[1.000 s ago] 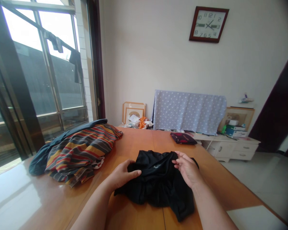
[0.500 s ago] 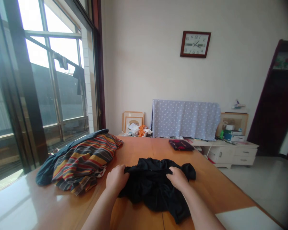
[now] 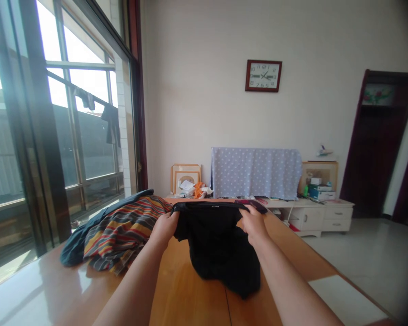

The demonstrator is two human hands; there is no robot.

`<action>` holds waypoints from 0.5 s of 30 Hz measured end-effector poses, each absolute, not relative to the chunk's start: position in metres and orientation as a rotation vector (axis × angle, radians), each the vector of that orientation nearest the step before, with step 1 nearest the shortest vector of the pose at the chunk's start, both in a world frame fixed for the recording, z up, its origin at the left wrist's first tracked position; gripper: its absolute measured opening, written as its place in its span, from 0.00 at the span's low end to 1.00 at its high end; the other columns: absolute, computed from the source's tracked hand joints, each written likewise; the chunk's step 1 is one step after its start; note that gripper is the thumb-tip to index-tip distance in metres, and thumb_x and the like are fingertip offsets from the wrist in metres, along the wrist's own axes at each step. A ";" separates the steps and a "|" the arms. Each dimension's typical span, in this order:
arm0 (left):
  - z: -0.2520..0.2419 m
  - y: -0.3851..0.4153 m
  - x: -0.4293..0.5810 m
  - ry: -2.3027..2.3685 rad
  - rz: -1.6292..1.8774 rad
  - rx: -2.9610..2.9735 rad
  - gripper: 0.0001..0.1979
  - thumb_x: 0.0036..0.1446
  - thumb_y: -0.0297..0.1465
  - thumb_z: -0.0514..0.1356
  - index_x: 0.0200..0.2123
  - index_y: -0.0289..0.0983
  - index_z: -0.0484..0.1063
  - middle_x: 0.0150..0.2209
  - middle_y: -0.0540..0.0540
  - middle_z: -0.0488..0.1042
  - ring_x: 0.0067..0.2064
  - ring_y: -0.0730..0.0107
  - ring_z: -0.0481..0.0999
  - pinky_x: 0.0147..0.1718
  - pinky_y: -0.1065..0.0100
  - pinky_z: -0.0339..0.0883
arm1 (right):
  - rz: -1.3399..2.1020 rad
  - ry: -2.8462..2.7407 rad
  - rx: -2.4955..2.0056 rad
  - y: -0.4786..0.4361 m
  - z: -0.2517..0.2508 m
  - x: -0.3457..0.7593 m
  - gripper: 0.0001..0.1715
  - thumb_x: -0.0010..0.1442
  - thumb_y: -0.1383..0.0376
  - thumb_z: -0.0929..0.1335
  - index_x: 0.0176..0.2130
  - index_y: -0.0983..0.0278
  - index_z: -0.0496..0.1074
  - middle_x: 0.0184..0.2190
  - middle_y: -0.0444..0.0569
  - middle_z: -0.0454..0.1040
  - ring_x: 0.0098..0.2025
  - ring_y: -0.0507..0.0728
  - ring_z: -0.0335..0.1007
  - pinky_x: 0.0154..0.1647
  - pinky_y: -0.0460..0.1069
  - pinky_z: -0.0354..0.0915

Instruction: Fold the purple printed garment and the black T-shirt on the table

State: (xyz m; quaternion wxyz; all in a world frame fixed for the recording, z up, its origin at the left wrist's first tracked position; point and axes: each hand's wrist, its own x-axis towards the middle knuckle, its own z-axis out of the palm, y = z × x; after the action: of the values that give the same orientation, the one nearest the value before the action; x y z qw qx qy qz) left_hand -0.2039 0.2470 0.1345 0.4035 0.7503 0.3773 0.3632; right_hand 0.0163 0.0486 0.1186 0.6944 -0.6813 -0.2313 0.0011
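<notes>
A black garment point(image 3: 221, 249) hangs between my two hands over the wooden table, its top edge stretched nearly straight. A small pale label shows at the middle of that edge. My left hand point(image 3: 166, 225) pinches the left end, and my right hand point(image 3: 253, 222) grips the right end. The garment's lower part droops toward me, low over the tabletop; whether it touches the wood I cannot tell. Left of my left hand lies a heap with a striped cloth point(image 3: 125, 231) in red, yellow and grey, along with a dark blue cloth point(image 3: 75, 246).
A folded dark red cloth point(image 3: 261, 208) lies at the table's point(image 3: 180, 290) far end, partly hidden by my right hand. A white sheet point(image 3: 347, 299) is at the right edge. Beyond stand a low white cabinet point(image 3: 336, 217) and something draped in dotted cloth point(image 3: 255, 172). Windows are left.
Both hands have risen and lifted the black garment from the table, pulling its upper edge taut. The view has tilted up and turned slightly right.
</notes>
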 end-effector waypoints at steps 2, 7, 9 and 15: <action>0.148 0.234 -0.208 0.793 0.942 1.707 0.28 0.55 0.53 0.55 0.37 0.31 0.77 0.27 0.44 0.76 0.26 0.65 0.75 0.19 0.71 0.61 | 0.155 -0.487 -1.272 0.046 0.136 0.007 0.25 0.57 0.52 0.68 0.51 0.60 0.70 0.24 0.44 0.73 0.26 0.57 0.72 0.29 0.50 0.67; 0.192 0.196 -0.224 0.359 1.197 1.521 0.29 0.60 0.46 0.58 0.61 0.39 0.67 0.46 0.43 0.79 0.38 0.68 0.81 0.28 0.75 0.69 | -0.272 -0.738 -1.069 0.023 0.178 -0.023 0.18 0.60 0.56 0.67 0.48 0.60 0.71 0.44 0.48 0.77 0.48 0.57 0.73 0.55 0.54 0.66; 0.205 0.182 -0.230 0.248 1.348 1.600 0.29 0.63 0.43 0.57 0.66 0.44 0.61 0.57 0.45 0.73 0.54 0.65 0.76 0.45 0.69 0.72 | -0.505 -0.835 -1.112 0.011 0.192 -0.033 0.17 0.61 0.57 0.67 0.48 0.60 0.72 0.47 0.47 0.76 0.52 0.57 0.71 0.59 0.55 0.62; 0.216 0.153 -0.242 0.181 1.669 1.954 0.30 0.66 0.37 0.55 0.69 0.47 0.54 0.68 0.52 0.59 0.69 0.63 0.56 0.69 0.61 0.44 | -0.792 -0.936 -1.096 -0.014 0.214 -0.051 0.18 0.64 0.59 0.64 0.52 0.61 0.72 0.49 0.49 0.75 0.53 0.58 0.70 0.60 0.56 0.62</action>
State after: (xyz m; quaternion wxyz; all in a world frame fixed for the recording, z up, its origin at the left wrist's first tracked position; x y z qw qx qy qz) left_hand -0.2419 0.1533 0.2156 0.2789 0.7284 0.0676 0.6222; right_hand -0.0506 -0.0140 0.2143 0.6805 -0.4882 -0.4171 -0.3530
